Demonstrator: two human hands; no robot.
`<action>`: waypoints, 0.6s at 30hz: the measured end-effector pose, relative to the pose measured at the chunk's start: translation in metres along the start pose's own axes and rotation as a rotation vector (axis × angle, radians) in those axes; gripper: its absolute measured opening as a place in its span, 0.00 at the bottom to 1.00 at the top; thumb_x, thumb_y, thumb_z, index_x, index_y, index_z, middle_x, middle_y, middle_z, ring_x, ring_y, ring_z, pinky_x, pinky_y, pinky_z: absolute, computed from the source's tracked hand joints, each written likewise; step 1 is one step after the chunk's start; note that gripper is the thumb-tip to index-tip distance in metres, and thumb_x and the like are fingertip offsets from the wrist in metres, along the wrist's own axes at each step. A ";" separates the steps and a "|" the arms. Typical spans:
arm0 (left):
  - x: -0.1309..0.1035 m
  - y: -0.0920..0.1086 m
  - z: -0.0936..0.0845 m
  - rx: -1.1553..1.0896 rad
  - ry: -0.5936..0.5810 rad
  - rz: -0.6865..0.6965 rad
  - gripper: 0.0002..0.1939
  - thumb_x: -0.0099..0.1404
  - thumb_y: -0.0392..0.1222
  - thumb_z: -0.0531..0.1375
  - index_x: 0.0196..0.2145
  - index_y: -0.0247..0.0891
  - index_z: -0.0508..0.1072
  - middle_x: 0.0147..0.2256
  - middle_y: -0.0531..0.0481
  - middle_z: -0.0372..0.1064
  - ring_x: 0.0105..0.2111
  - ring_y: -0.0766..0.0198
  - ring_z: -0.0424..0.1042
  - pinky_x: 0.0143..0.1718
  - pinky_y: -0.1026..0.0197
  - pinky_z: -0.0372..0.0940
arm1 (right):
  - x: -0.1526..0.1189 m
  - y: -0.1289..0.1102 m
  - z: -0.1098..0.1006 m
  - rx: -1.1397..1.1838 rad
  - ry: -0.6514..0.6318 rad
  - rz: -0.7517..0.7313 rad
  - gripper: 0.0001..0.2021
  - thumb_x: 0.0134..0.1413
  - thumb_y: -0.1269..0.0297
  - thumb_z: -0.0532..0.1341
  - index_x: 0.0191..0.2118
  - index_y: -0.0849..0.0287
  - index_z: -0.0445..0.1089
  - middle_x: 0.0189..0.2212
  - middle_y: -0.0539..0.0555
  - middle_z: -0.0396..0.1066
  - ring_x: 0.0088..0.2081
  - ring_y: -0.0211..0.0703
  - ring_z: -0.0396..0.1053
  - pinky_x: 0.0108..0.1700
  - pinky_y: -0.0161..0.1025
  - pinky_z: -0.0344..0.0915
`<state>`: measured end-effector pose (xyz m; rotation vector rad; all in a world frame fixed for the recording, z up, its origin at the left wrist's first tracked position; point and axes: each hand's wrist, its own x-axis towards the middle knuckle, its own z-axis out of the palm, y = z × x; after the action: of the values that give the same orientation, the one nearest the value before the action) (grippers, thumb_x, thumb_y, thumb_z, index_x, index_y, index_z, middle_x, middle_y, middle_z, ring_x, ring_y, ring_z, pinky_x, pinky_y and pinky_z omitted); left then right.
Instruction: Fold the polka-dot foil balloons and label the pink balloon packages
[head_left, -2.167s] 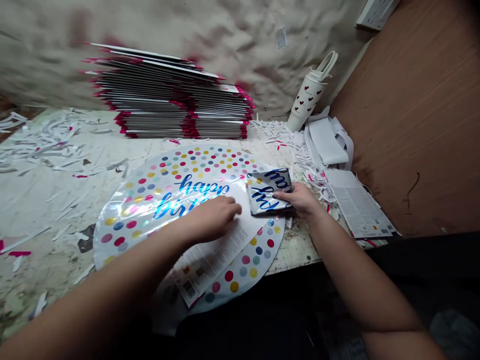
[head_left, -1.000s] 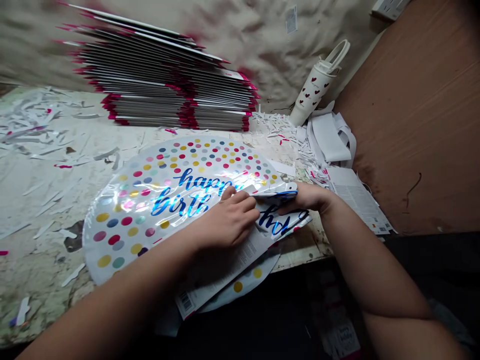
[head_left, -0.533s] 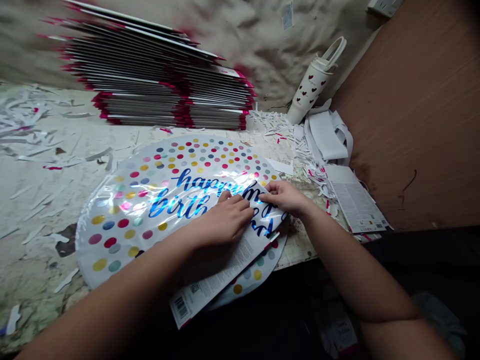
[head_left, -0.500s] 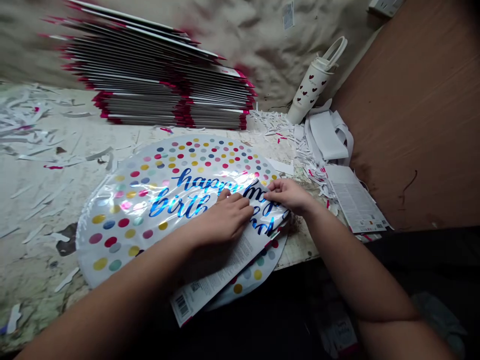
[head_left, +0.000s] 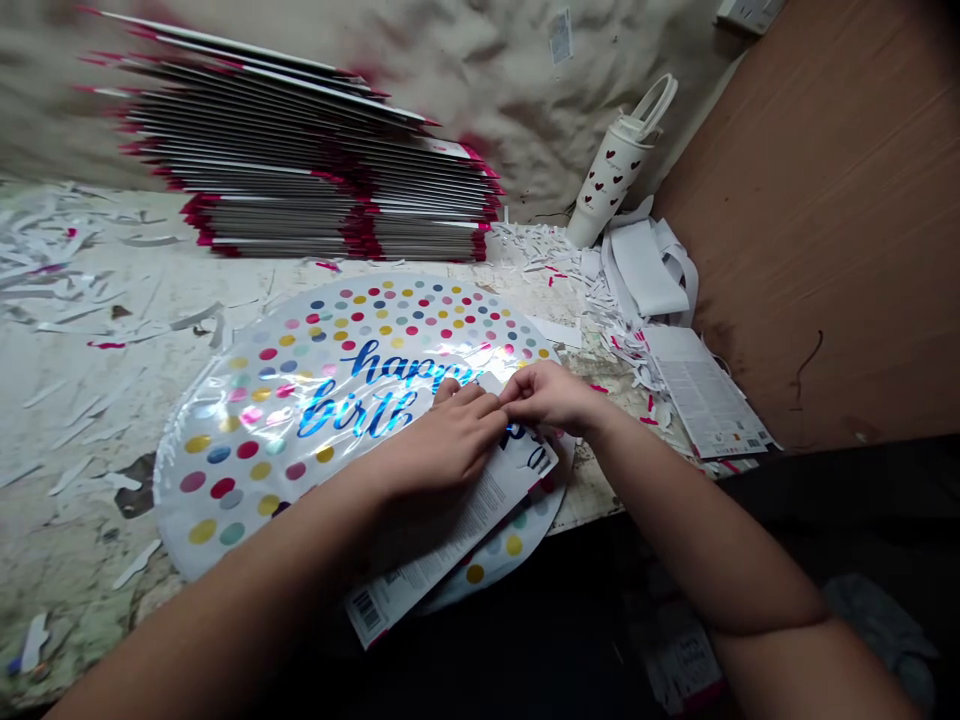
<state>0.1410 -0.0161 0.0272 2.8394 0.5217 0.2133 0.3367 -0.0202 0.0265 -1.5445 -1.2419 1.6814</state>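
A large round clear plastic sheet (head_left: 247, 400) with coloured dots and blue "happy birthday" lettering lies flat on the table. Slanting across its lower right is a printed packaging card (head_left: 450, 540) with a barcode at its near corner. My left hand (head_left: 457, 430) rests palm down on the card's upper part, fingers spread a little and slightly bent. Close against it, my right hand (head_left: 547, 395) pinches thin lettered film at the card's far end. Its fingertips touch or nearly touch the left fingers, and the pinched edge is mostly hidden.
A tall stack of flat pink-edged packets (head_left: 315, 180) stands at the back. To its right are a white tumbler with hearts (head_left: 611, 185), curled paper (head_left: 649, 265) and another printed card (head_left: 705, 390). Paper scraps (head_left: 67, 240) litter the left, and a brown panel (head_left: 825, 230) bounds the right.
My right hand has moved left towards my left hand. Less of the lettered film shows at the card's far end, where a white corner is now exposed. My left hand stays in place.
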 end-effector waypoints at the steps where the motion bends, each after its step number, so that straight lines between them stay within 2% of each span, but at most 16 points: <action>1: 0.000 0.000 -0.001 -0.003 0.002 -0.005 0.08 0.63 0.35 0.47 0.34 0.36 0.66 0.35 0.44 0.63 0.37 0.57 0.58 0.41 0.51 0.52 | 0.000 -0.002 0.003 -0.032 -0.016 0.004 0.07 0.31 0.72 0.68 0.22 0.64 0.69 0.12 0.45 0.65 0.14 0.28 0.60 0.16 0.27 0.56; 5: -0.002 -0.001 -0.002 -0.006 0.018 -0.039 0.09 0.64 0.35 0.47 0.33 0.36 0.66 0.33 0.45 0.63 0.36 0.57 0.58 0.42 0.50 0.52 | 0.003 -0.001 0.018 -0.095 -0.042 0.058 0.05 0.35 0.74 0.65 0.23 0.63 0.68 0.11 0.45 0.64 0.14 0.30 0.60 0.15 0.28 0.55; 9: -0.005 -0.008 -0.004 0.005 0.023 -0.045 0.10 0.64 0.36 0.46 0.36 0.36 0.66 0.33 0.45 0.62 0.36 0.57 0.58 0.43 0.49 0.52 | 0.000 0.002 0.024 -0.159 -0.138 0.114 0.04 0.39 0.76 0.62 0.21 0.62 0.67 0.08 0.42 0.57 0.11 0.28 0.53 0.13 0.28 0.50; 10: -0.006 -0.009 -0.006 0.018 0.029 -0.056 0.10 0.64 0.36 0.46 0.36 0.37 0.66 0.34 0.45 0.62 0.37 0.56 0.58 0.43 0.48 0.52 | -0.005 0.001 0.022 -0.159 -0.102 0.071 0.03 0.40 0.75 0.62 0.22 0.62 0.68 0.10 0.43 0.60 0.12 0.28 0.55 0.14 0.28 0.52; 11: -0.007 -0.010 -0.009 0.034 0.050 -0.075 0.10 0.64 0.37 0.46 0.36 0.37 0.65 0.35 0.44 0.62 0.38 0.56 0.58 0.43 0.47 0.52 | -0.010 -0.001 0.018 -0.147 -0.014 -0.008 0.01 0.41 0.73 0.63 0.25 0.62 0.70 0.14 0.45 0.65 0.15 0.29 0.59 0.17 0.28 0.56; 13: -0.009 -0.009 -0.017 0.074 0.149 -0.138 0.09 0.64 0.38 0.46 0.35 0.36 0.65 0.38 0.43 0.62 0.42 0.53 0.58 0.45 0.45 0.52 | -0.026 -0.004 0.012 -0.091 0.209 -0.198 0.09 0.42 0.68 0.65 0.34 0.61 0.71 0.25 0.50 0.72 0.24 0.33 0.67 0.26 0.31 0.64; 14: -0.009 -0.006 -0.022 0.090 0.223 -0.169 0.08 0.64 0.38 0.47 0.35 0.37 0.65 0.41 0.42 0.62 0.45 0.52 0.57 0.47 0.44 0.52 | -0.034 -0.005 0.011 -0.044 0.266 -0.276 0.16 0.39 0.66 0.68 0.38 0.60 0.71 0.30 0.52 0.73 0.29 0.36 0.69 0.30 0.33 0.67; 15: -0.010 -0.002 -0.028 0.103 0.302 -0.190 0.08 0.64 0.38 0.47 0.35 0.37 0.65 0.43 0.41 0.61 0.48 0.50 0.56 0.49 0.43 0.51 | -0.042 -0.006 0.013 0.015 0.267 -0.335 0.22 0.36 0.65 0.69 0.42 0.59 0.69 0.34 0.53 0.73 0.33 0.39 0.70 0.35 0.35 0.68; 16: -0.011 0.003 -0.034 0.113 0.381 -0.207 0.07 0.64 0.38 0.48 0.35 0.37 0.65 0.46 0.40 0.60 0.51 0.49 0.54 0.51 0.42 0.50 | -0.048 -0.007 0.018 0.078 0.215 -0.372 0.25 0.35 0.64 0.70 0.45 0.58 0.68 0.37 0.54 0.73 0.37 0.41 0.70 0.39 0.37 0.68; 18: -0.014 0.016 -0.046 0.112 0.539 -0.261 0.06 0.64 0.40 0.50 0.36 0.39 0.65 0.51 0.41 0.58 0.56 0.47 0.50 0.53 0.41 0.47 | -0.058 -0.008 0.030 0.208 0.099 -0.443 0.23 0.39 0.62 0.69 0.45 0.57 0.69 0.40 0.54 0.73 0.43 0.45 0.70 0.46 0.41 0.67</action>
<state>0.1244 -0.0260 0.0744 2.7605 1.0282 0.9340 0.3179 -0.0747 0.0579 -1.1157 -1.2069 1.3786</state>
